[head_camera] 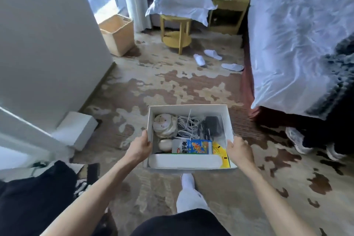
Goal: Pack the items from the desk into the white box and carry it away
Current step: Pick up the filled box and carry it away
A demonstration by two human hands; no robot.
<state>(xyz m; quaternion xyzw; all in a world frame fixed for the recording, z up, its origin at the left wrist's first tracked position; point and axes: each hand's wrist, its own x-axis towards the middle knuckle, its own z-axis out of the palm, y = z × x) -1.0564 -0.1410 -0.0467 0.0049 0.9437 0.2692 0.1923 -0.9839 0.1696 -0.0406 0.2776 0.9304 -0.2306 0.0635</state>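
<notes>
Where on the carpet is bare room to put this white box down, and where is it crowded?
Free: the patterned brown-and-beige carpet straight ahead of the white cardboard box, between the grey wall and the white-covered bed. Crowded: near the round yellow wooden table with three white slippers, and beside the grey sneakers at the bed corner.

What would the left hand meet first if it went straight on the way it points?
The white box itself: the left hand grips its left wall, pointing forward and inward, so that wall blocks it.
</notes>
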